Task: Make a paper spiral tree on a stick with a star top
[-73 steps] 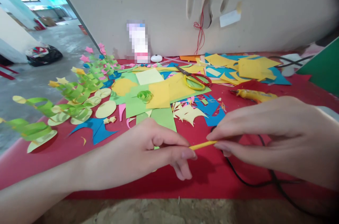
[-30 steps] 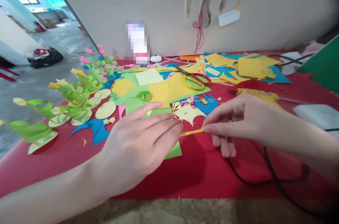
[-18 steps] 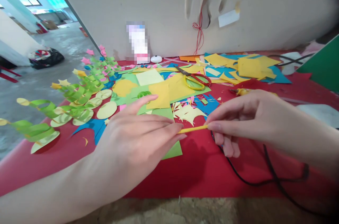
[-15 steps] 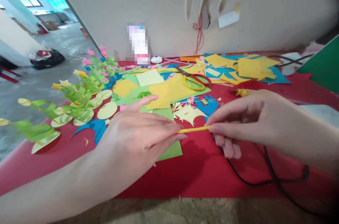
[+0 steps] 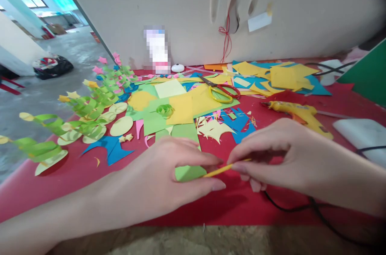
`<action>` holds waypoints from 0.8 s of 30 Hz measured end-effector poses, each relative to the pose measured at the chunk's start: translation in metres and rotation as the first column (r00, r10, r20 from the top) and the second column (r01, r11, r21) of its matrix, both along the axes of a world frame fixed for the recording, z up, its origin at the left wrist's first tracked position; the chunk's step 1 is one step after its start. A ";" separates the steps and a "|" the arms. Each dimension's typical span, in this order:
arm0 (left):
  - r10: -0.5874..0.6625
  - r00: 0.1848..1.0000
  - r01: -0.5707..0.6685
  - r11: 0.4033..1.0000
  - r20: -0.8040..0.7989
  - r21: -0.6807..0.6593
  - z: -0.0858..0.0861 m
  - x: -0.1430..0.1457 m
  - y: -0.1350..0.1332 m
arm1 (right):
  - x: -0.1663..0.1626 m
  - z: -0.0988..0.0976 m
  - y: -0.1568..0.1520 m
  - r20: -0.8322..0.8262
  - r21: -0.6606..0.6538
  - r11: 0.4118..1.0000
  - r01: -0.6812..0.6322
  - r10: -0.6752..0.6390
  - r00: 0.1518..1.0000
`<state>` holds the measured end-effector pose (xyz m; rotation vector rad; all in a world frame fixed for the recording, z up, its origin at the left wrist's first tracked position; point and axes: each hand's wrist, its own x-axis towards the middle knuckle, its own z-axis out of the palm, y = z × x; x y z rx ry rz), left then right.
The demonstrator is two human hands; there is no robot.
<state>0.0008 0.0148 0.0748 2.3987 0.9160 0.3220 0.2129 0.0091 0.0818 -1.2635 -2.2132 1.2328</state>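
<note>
A thin yellow paper strip [image 5: 217, 171] is pinched between the thumb and fingers of my right hand [image 5: 271, 158], a short end poking out past the fingertips. My left hand [image 5: 169, 174] is open around the strip's other end, thumb and forefinger apart; whether any finger touches it I cannot tell. Both hands are above the red-covered table [image 5: 187, 211]. Behind my left hand lie green paper sheets [image 5: 155, 120] with a curled green paper coil [image 5: 165, 110] on top, and a yellow sheet [image 5: 181, 111] beside it.
Scissors [image 5: 221, 91] rest on the papers. A yellow glue gun [image 5: 298, 112] lies beyond my right hand, near a white box [image 5: 362, 134] and a black cable [image 5: 286, 209]. Green paper spirals [image 5: 39, 148] on pale discs stand at left. A phone [image 5: 157, 49] leans against the back panel.
My left thumb and forefinger have parted from the strip, and that hand has come down slightly. My right hand has moved a little left and lower, the strip now tilting.
</note>
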 end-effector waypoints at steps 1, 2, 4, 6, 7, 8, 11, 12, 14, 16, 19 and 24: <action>0.002 1.000 -0.002 0.999 -0.006 -0.054 -0.001 0.001 -0.001 | -0.002 -0.002 0.000 -0.016 -0.027 0.999 -0.018 0.018 1.000; 0.005 1.000 -0.006 0.995 -0.012 -0.099 -0.003 0.002 -0.002 | -0.004 -0.004 0.000 -0.025 -0.038 0.999 -0.026 0.025 0.999; 0.020 1.000 -0.022 0.990 -0.015 -0.137 -0.006 0.004 -0.002 | -0.008 -0.007 -0.001 -0.027 -0.044 0.999 -0.012 0.011 1.000; 0.047 0.999 -0.046 0.991 0.004 -0.122 -0.009 0.004 -0.002 | -0.011 -0.009 -0.002 -0.028 -0.046 0.999 0.028 -0.030 0.999; 0.064 0.998 -0.062 0.992 0.018 -0.113 -0.009 0.004 -0.001 | -0.012 -0.009 -0.003 -0.025 -0.048 0.997 0.057 -0.058 0.998; 0.083 0.996 -0.079 0.991 0.036 -0.105 -0.009 0.004 -0.001 | -0.012 -0.008 -0.004 -0.028 -0.049 0.995 0.082 -0.084 0.996; 0.128 0.985 -0.114 0.987 0.117 -0.114 -0.005 0.002 0.002 | -0.012 -0.006 -0.006 -0.067 -0.049 0.991 0.124 -0.127 0.990; 0.140 0.980 -0.120 0.983 0.139 -0.138 -0.004 0.001 0.003 | -0.012 -0.005 -0.007 -0.095 -0.050 0.990 0.131 -0.135 0.986; 0.160 0.976 -0.127 0.969 0.149 -0.210 -0.001 0.001 0.005 | -0.011 -0.004 -0.009 -0.155 -0.074 0.985 0.154 -0.164 0.974; 0.184 0.976 -0.141 0.942 0.116 -0.305 0.002 0.002 0.006 | -0.010 -0.003 -0.009 -0.196 -0.171 0.972 0.162 -0.195 0.961; 0.210 0.974 -0.157 0.893 0.082 -0.422 0.005 0.005 0.006 | -0.010 -0.002 -0.008 -0.246 -0.335 0.935 0.120 -0.210 0.946; 0.253 0.962 -0.175 0.866 0.107 -0.469 0.007 0.008 0.005 | -0.010 -0.004 -0.007 -0.269 -0.238 0.964 0.123 -0.186 0.945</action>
